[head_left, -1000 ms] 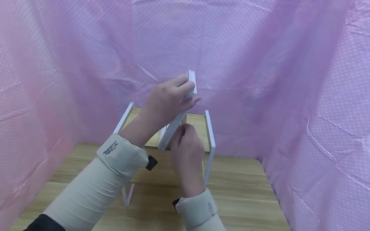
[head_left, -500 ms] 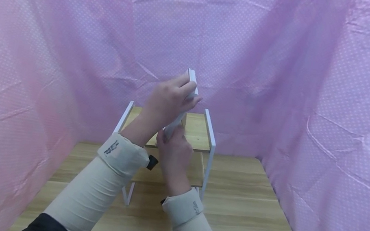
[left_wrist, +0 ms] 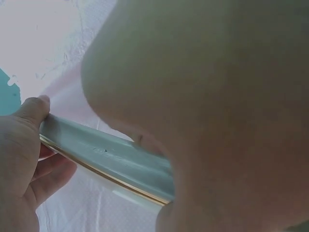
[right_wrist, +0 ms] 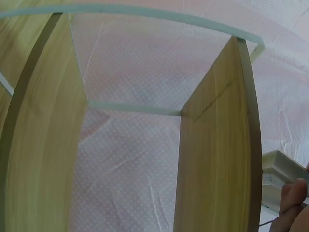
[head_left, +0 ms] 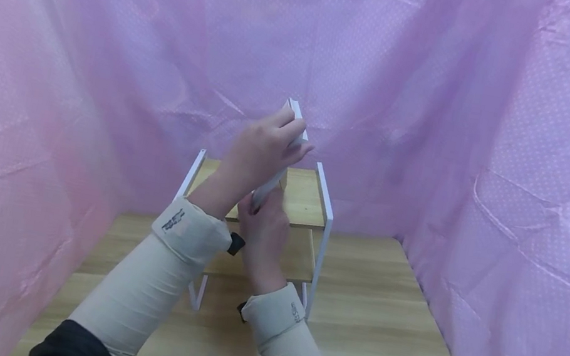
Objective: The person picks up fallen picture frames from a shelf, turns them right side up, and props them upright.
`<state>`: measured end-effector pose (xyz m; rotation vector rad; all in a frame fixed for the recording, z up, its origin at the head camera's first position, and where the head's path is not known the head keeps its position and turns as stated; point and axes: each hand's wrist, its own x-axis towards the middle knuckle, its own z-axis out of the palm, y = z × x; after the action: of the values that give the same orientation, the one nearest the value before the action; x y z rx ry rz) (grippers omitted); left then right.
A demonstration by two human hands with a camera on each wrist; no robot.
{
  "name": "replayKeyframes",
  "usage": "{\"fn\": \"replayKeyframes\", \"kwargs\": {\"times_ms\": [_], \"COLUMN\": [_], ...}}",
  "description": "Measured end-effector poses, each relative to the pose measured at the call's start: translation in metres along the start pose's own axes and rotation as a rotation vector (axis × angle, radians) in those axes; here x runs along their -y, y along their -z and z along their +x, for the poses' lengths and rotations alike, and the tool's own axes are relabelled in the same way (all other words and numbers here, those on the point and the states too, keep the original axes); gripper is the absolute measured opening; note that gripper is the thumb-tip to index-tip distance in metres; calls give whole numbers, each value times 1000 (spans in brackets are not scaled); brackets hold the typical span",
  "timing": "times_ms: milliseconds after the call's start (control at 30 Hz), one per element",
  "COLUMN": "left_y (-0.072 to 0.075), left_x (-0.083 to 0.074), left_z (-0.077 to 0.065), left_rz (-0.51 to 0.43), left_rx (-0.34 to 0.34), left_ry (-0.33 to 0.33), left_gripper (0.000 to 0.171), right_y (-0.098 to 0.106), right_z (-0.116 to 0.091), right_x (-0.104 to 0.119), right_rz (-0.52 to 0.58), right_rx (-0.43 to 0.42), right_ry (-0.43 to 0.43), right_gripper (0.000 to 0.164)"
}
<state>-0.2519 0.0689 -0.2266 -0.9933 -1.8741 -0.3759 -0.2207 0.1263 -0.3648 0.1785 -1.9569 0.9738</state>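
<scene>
A long white piece with a wooden edge is held tilted above a two-tier wooden shelf with white frame sides. My left hand grips its upper part, fingers over the white rim. At its lower end my right hand pinches it, the thumb on one face and fingers beneath in the left wrist view. In the right wrist view, the right fingers lie against a white corner of the piece, with a thin dark line below. My left hand hides much of the piece.
The shelf stands on a wood-grain table, its white foot showing at the left. A pink dotted sheet hangs around the back and sides. The shelf's lower board lies partly behind my right hand.
My right hand has moved left from beside the white piece to its lower end, where it now pinches it. The left hand keeps its grip, nearly unmoved.
</scene>
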Motion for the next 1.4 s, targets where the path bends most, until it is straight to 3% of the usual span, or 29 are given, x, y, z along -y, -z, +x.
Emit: {"fn": "replayKeyframes", "kwargs": {"times_ms": [133,467,600,733,800,1033,1400], "left_y": [1,6,10,13,13,13,10], "left_x": [2,11,19,26,29,31,30], "left_z": [1,-3,-8,-17,-20,-23,-21], "left_rz": [-2,-29,-119,-236,-265,-205,-130], "left_rx": [4,13,21,39,41,8,5], "left_ry": [5,23,94,192,210,149,125], "left_gripper": [22,19,15,23,26,30,30], "right_y": [-3,-16,-18,-19,-19,-18,-19], "right_z": [0,1,1,0,-1,-2,1], "right_x": [4,8,10,13,14,13,6], "right_rz": [47,106,108,82,73,41,-96], "right_rx": [39,-3,-12,15,25,15,-65], "right_ry": [-60,-66,-55,-45,-41,-28,175], "right_gripper": [22,20,22,25,25,24,16]}}
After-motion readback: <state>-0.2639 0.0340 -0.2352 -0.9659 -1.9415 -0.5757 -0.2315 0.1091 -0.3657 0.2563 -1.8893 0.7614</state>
